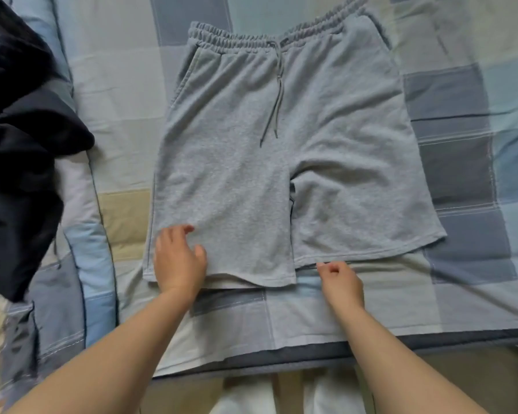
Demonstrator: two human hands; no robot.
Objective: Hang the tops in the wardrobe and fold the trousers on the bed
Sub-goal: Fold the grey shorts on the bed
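Flat: grey shorts [251, 162] under left hand [178, 259] fingers; right hand [341, 282] just below hem.

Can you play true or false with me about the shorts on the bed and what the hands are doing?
1. The grey sweat shorts lie spread flat on the patchwork quilt. True.
2. The shorts are already folded in half. False: both legs lie open, side by side.
3. The left hand rests on one leg's hem. True.
4. The right hand holds the grey drawstring. False: it is at the other leg's hem.
5. A pile of dark clothes lies beside the shorts. True.
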